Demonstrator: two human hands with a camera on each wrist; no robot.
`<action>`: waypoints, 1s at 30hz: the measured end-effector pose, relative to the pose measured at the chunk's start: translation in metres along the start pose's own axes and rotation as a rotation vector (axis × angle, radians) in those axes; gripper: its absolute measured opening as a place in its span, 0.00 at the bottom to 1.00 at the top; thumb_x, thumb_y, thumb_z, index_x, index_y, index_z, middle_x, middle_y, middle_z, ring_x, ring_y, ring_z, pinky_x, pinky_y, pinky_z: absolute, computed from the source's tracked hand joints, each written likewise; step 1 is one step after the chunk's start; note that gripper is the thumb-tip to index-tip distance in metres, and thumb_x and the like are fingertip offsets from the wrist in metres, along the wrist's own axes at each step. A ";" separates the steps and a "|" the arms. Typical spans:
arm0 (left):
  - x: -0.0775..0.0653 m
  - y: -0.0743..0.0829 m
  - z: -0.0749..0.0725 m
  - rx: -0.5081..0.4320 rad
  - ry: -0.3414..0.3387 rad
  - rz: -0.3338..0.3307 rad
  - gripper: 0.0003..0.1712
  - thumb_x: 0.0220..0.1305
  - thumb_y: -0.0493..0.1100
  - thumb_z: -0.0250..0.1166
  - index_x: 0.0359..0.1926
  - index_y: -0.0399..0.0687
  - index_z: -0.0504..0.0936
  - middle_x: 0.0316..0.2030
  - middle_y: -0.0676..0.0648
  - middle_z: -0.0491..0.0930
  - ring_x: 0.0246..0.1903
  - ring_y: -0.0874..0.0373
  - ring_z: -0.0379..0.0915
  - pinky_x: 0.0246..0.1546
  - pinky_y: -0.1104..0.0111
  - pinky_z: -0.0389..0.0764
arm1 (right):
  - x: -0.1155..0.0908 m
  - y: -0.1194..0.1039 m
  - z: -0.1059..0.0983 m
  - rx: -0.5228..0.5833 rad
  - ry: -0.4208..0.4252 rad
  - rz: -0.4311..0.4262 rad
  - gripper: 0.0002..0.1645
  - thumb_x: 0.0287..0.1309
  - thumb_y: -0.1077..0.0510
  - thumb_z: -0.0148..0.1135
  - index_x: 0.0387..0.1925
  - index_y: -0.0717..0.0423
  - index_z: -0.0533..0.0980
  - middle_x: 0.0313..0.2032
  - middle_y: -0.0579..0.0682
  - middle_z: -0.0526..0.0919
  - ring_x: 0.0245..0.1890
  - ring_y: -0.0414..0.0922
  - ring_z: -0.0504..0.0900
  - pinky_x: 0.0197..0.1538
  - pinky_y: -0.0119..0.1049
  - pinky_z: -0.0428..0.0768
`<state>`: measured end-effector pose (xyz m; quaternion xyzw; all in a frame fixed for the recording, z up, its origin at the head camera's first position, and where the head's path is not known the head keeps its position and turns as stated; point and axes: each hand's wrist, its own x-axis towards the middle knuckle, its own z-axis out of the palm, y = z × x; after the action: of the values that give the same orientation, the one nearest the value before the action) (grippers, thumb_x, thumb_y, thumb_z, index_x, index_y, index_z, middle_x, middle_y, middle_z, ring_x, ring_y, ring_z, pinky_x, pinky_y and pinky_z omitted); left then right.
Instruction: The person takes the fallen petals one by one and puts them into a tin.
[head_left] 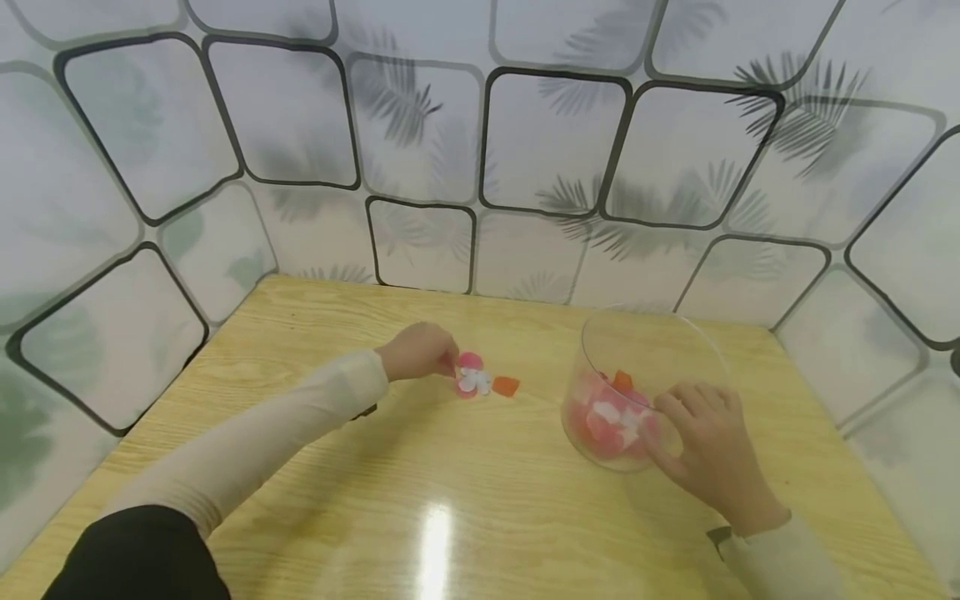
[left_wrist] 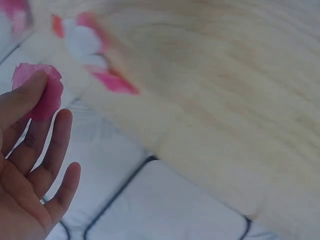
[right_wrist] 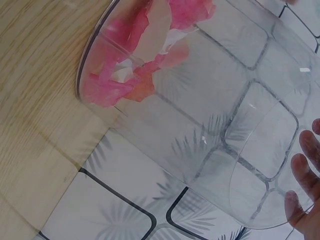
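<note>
My left hand (head_left: 422,350) pinches a thin pink petal-like piece (left_wrist: 46,90) with a ruffled edge between thumb and fingertips; the other fingers spread loosely below it in the left wrist view. Just beyond, on the table, lie more small pieces: a pink one (head_left: 470,360), white ones (head_left: 476,380) and an orange one (head_left: 506,386). A clear round container (head_left: 600,350) stands to the right, with pink, white and orange pieces (right_wrist: 145,45) heaped at its bottom. At its right side my right hand (head_left: 701,446) grips the rim, fingers curled at the edge.
The wooden table (head_left: 360,500) reaches back to patterned curtain-like walls (head_left: 420,125) that enclose the rear and both sides. A bright light reflection (head_left: 435,542) shows on the tabletop near the front.
</note>
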<state>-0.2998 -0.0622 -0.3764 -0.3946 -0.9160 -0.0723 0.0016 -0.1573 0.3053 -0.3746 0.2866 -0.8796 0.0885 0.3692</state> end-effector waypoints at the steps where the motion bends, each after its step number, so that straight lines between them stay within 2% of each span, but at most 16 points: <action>1: 0.002 0.006 -0.005 -0.013 0.013 0.002 0.05 0.52 0.43 0.71 0.27 0.47 0.85 0.27 0.52 0.84 0.28 0.61 0.77 0.35 0.69 0.78 | 0.000 0.000 -0.001 -0.002 -0.004 0.003 0.34 0.64 0.35 0.37 0.31 0.59 0.74 0.28 0.53 0.75 0.35 0.54 0.73 0.42 0.50 0.63; 5: 0.018 0.038 -0.029 -0.083 0.077 0.034 0.05 0.56 0.45 0.68 0.28 0.49 0.85 0.28 0.54 0.84 0.29 0.63 0.77 0.35 0.70 0.78 | -0.002 0.001 -0.003 -0.008 -0.011 0.008 0.33 0.63 0.35 0.38 0.31 0.59 0.74 0.28 0.53 0.75 0.35 0.54 0.73 0.42 0.51 0.63; 9: 0.038 0.077 -0.055 -0.119 0.194 0.132 0.06 0.59 0.48 0.66 0.31 0.51 0.84 0.29 0.55 0.85 0.31 0.64 0.79 0.38 0.71 0.78 | -0.003 0.002 -0.004 -0.009 -0.004 0.006 0.33 0.64 0.35 0.38 0.30 0.59 0.74 0.28 0.53 0.75 0.35 0.54 0.73 0.42 0.51 0.63; 12: 0.055 0.103 -0.067 -0.094 0.278 0.229 0.08 0.60 0.50 0.64 0.30 0.52 0.83 0.29 0.56 0.84 0.32 0.64 0.78 0.39 0.72 0.75 | -0.003 0.003 -0.004 -0.004 0.009 -0.001 0.33 0.64 0.35 0.38 0.30 0.59 0.74 0.28 0.53 0.75 0.34 0.54 0.73 0.42 0.50 0.62; 15: 0.074 0.125 -0.072 -0.077 0.288 0.279 0.09 0.61 0.51 0.63 0.31 0.53 0.83 0.29 0.56 0.84 0.32 0.65 0.78 0.38 0.74 0.74 | -0.002 0.003 -0.003 0.004 0.036 -0.018 0.30 0.64 0.38 0.40 0.29 0.59 0.74 0.27 0.53 0.75 0.34 0.54 0.73 0.41 0.50 0.63; 18: 0.091 0.142 -0.073 -0.044 0.248 0.294 0.11 0.61 0.53 0.63 0.30 0.53 0.83 0.28 0.57 0.83 0.30 0.65 0.76 0.36 0.74 0.74 | 0.000 0.001 -0.002 0.013 0.066 -0.033 0.29 0.64 0.39 0.41 0.29 0.59 0.74 0.27 0.52 0.75 0.33 0.54 0.73 0.40 0.51 0.63; 22: 0.108 0.156 -0.067 0.003 0.117 0.297 0.12 0.59 0.54 0.64 0.29 0.53 0.83 0.27 0.57 0.81 0.28 0.65 0.73 0.33 0.74 0.72 | 0.001 -0.001 -0.002 0.013 0.065 -0.031 0.31 0.66 0.38 0.38 0.29 0.58 0.74 0.28 0.52 0.76 0.34 0.54 0.74 0.41 0.51 0.64; 25: 0.115 0.162 -0.063 0.015 -0.004 0.282 0.09 0.59 0.51 0.65 0.29 0.53 0.83 0.28 0.57 0.80 0.30 0.65 0.71 0.33 0.74 0.72 | 0.001 0.000 -0.001 0.007 0.045 -0.028 0.32 0.66 0.37 0.37 0.29 0.59 0.74 0.28 0.52 0.76 0.34 0.54 0.74 0.42 0.51 0.64; 30: 0.121 0.165 -0.059 0.057 -0.102 0.258 0.11 0.58 0.53 0.66 0.32 0.53 0.85 0.32 0.56 0.82 0.33 0.65 0.74 0.34 0.73 0.74 | -0.001 0.002 0.000 -0.003 0.007 -0.018 0.29 0.63 0.38 0.40 0.30 0.59 0.74 0.28 0.53 0.75 0.35 0.55 0.73 0.43 0.51 0.64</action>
<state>-0.2669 0.1287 -0.2888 -0.5119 -0.8583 -0.0255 -0.0245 -0.1578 0.3077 -0.3753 0.2937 -0.8757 0.0847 0.3737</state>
